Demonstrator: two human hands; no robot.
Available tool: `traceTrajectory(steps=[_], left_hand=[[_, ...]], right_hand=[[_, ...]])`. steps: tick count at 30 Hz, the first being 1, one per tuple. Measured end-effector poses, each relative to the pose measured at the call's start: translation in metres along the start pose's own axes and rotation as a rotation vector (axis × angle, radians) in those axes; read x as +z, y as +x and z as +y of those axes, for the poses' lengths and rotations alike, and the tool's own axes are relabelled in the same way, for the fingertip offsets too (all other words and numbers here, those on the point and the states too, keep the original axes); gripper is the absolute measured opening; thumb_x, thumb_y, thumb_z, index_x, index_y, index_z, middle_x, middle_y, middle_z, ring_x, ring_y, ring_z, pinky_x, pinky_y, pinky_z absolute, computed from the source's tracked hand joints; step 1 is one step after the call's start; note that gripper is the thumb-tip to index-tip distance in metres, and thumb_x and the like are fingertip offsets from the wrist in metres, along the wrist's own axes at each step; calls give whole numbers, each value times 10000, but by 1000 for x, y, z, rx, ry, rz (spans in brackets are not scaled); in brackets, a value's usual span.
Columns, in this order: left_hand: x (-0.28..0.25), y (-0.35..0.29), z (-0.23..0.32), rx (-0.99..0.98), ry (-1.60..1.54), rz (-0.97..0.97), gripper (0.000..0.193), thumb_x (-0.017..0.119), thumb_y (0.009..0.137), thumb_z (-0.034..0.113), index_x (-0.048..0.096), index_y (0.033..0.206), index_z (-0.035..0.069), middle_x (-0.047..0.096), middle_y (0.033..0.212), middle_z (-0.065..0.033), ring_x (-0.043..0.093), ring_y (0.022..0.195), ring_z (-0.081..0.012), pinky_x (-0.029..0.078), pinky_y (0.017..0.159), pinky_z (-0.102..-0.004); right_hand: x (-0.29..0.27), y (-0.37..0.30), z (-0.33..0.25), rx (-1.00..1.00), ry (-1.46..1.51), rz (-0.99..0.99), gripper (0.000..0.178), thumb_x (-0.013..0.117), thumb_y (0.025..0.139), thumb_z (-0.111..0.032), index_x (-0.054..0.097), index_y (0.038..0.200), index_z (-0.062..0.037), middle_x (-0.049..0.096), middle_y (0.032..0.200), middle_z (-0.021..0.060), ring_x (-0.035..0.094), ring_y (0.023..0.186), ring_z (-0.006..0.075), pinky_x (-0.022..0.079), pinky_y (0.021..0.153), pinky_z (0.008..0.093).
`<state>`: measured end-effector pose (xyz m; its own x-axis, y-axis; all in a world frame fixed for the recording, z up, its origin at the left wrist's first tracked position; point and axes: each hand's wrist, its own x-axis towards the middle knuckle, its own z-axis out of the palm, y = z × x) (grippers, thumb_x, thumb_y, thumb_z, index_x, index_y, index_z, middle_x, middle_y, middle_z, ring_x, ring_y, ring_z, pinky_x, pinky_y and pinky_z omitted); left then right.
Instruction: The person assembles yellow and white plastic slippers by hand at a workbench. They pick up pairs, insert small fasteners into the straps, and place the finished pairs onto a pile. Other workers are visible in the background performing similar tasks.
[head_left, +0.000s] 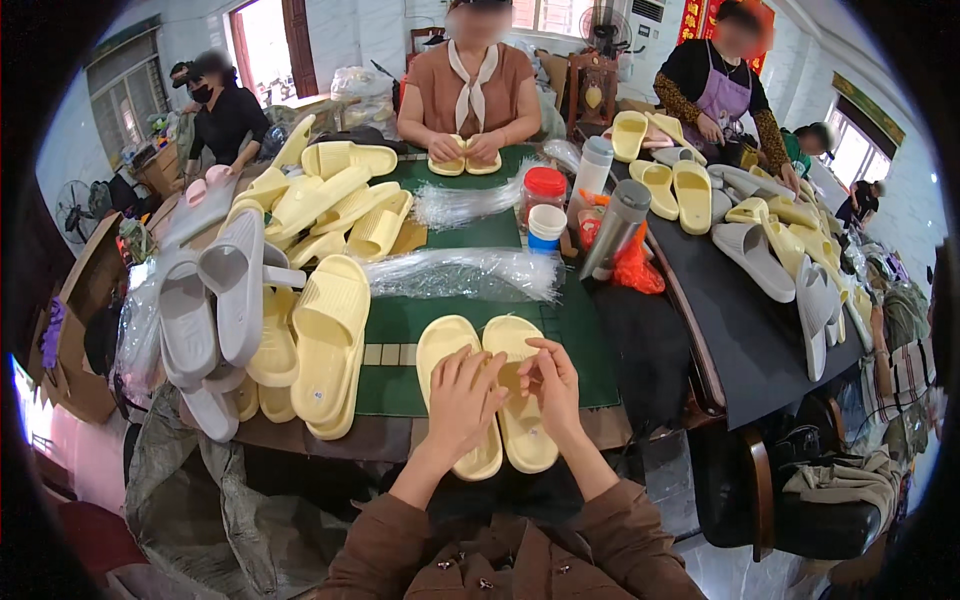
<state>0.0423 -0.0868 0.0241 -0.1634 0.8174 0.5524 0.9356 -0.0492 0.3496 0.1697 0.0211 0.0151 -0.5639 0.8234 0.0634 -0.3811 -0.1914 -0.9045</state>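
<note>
Workshop room with white walls and bright windows; several people seated around a long desk covered at this end by a green mat
- Pile of pale yellow slippers, far left of the mat, loosely heaped, soles ribbed
- Grey slippers, left edge, stacked and overhanging the desk
- Single yellow slipper pair standing on edge just left of the near pair
- Clear plastic bags in a flat bundle across the mat's middle, lying between the near pair and the far side; a second bundle behind it
- Red-lidded jar, white-and-blue cup, grey flask and a pale bottle clustered right of centre
- More yellow and grey slippers spread on the dark desk at right
- Person opposite in a brown top, hands on another yellow pair

Item in hand: near pair of yellow slippers, side by side, toes pointing away, heels overhanging the near desk edge; smooth foam, rounded toes
- Left hand: fingers spread loosely, resting flat on the left slipper
- Right hand: fingers curled narrow, tips pinched together over the right slipper; what they pinch cannot be told
</note>
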Motion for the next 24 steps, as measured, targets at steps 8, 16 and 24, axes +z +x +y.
traceTrajectory(steps=[8, 16, 24], left_hand=[[-43, -14, -3, -599, -1088, 201, 415, 334, 1044, 299, 526, 1263, 3, 622, 1080, -123, 579, 1066, -221, 427, 955, -340], [-77, -41, 4, -811, -1289, -189, 343, 334, 1034, 286, 558, 1074, 29, 493, 615, -21, 473, 501, -110, 473, 616, -248], [-46, -38, 46, -597, -1394, -790, 377, 329, 1046, 331, 520, 1114, 13, 522, 623, -41, 442, 458, -93, 360, 470, -204]], right_hand=[[-28, -14, -20, -98, -2, 155, 222, 447, 1026, -196, 564, 1161, -65, 542, 718, -23, 432, 553, 19, 335, 475, 172], [-45, -30, -38, -96, -219, 133, 227, 451, 1008, -149, 606, 1134, -41, 455, 695, -62, 357, 580, 8, 281, 519, 175], [23, -50, -56, 100, -409, -421, 341, 511, 973, -171, 553, 1278, -23, 448, 699, -75, 434, 592, 8, 332, 533, 162]])
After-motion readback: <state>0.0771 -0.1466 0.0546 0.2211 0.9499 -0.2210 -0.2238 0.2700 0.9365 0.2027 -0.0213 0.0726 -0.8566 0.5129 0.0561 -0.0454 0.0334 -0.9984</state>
